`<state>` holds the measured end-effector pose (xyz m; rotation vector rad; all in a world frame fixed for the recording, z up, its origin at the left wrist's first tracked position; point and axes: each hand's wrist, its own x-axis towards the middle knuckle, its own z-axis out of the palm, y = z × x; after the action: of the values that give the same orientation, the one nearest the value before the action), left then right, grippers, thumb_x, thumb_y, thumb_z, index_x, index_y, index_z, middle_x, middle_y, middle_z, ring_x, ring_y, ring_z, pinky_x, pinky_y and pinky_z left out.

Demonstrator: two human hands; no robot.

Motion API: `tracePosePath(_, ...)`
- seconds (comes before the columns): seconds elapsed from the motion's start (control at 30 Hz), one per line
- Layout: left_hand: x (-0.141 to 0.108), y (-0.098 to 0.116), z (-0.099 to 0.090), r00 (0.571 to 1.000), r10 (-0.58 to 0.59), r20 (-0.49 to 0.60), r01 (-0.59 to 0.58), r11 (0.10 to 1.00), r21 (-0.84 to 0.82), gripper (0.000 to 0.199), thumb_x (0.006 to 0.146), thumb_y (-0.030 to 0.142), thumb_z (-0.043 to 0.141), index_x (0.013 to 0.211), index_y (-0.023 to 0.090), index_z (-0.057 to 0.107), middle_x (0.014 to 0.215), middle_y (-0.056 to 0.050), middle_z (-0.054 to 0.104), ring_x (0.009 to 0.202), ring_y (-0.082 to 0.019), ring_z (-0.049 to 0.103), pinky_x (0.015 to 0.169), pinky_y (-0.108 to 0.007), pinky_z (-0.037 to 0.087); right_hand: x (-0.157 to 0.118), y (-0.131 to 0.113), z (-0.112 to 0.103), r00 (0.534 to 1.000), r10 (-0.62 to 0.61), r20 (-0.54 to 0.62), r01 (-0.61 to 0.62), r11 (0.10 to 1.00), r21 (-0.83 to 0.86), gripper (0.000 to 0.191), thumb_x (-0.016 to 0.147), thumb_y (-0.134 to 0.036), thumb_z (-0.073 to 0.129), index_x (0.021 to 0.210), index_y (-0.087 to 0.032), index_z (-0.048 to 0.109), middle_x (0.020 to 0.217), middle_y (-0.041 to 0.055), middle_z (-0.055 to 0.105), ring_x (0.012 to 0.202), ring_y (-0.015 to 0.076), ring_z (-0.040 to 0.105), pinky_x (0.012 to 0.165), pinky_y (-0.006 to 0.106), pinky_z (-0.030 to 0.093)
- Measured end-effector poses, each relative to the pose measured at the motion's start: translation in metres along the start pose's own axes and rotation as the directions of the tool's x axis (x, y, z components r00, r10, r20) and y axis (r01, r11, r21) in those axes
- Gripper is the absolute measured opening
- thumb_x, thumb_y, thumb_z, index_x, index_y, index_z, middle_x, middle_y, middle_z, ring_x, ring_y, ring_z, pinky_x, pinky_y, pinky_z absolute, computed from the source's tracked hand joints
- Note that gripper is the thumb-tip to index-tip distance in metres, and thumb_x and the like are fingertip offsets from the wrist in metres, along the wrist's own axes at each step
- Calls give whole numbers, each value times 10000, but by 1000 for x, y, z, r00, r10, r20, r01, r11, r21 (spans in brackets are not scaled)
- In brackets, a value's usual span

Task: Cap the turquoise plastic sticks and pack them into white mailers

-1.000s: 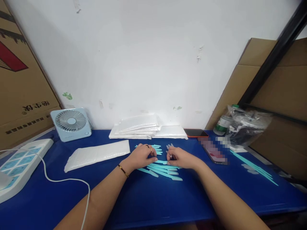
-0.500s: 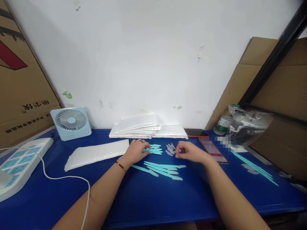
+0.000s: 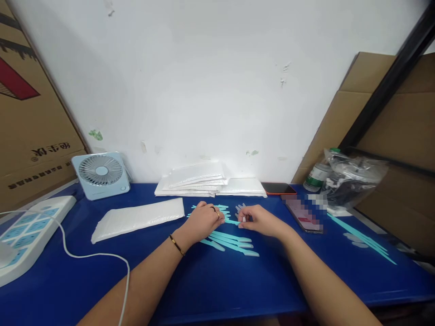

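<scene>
Far to the left of a stack of flat white plastic-wrapped packets [image 3: 190, 182], a brown cardboard box with dark printing [image 3: 37, 117] stands behind a white power strip with light-blue socket panels [image 3: 64, 209], and a thin white cable [image 3: 84, 256] loops toward the viewer. A square light-blue fan [image 3: 126, 179] stands nearer the stack, on its left; a single flat white packet [image 3: 139, 219] lies in front and to the left. Directly in front of the stack, the left hand [image 3: 204, 220] is curled, thumb and fingertips closed on a slim turquoise plastic stick [image 3: 232, 222]. More turquoise sticks with pale ends [image 3: 238, 245] fan out on the blue table [image 3: 265, 285] on the viewer's side of that hand. The right hand [image 3: 256, 220], front-right of the stack, is half curled with thumb and forefinger at the held stick's right end; whether they grip it cannot be told. Small translucent pale pieces [image 3: 239, 208] lie just beyond its fingertips. Right of the stack are an orange-edged black phone [image 3: 278, 188], another phone with a lit screen [image 3: 303, 218], a clear green-labelled bottle [image 3: 316, 177], a crinkled clear plastic bag [image 3: 356, 170] and long thin turquoise strips [image 3: 362, 237].
</scene>
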<state>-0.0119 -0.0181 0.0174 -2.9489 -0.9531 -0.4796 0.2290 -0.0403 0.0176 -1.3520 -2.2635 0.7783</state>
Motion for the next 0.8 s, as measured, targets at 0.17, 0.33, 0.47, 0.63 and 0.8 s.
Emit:
tracePosePath(0.17,-2,-22,6,986,-162,-35,164,985,47,289,931,320,376,814,205,613,820,-22,619,823,-173,533,754,-328,322,5,20,-6,983,85,-164,-102,990,-96,182,749,-346,620,810,-175,629,695,5,597,620,129,513,590,239,378)
tracePosePath(0.33,-5,-28,7,975,-214,-54,209,974,-89,214,850,347,528,1026,253,604,1000,-18,623,1002,-201,525,846,-334,334,-3,9,-10,995,-32,-100,22,995,-100,211,733,-382,647,776,-176,636,830,26,581,666,121,508,606,235,390)
tracePosePath(0.47,-5,-16,5,988,-154,15,155,974,-167,203,846,389,531,967,254,622,952,0,629,964,-186,544,841,-321,334,-9,-9,-3,976,-109,188,130,986,-103,120,689,-269,685,749,-175,641,777,6,555,648,109,501,574,215,379)
tracePosePath(0.63,-2,0,4,993,15,118,11,976,-216,232,868,427,500,905,240,632,915,3,659,900,-177,569,802,-313,328,-6,-14,6,986,-97,138,120,978,-171,47,720,-179,621,767,-176,618,736,-1,550,617,103,480,560,212,351)
tracePosePath(0.8,1,-3,2,995,-15,98,21,998,-56,225,897,364,466,826,205,608,833,-17,651,843,-174,568,764,-319,312,-1,-7,0,1000,-25,5,26,992,-122,84,805,-258,561,820,-188,605,715,0,590,623,119,505,569,218,355)
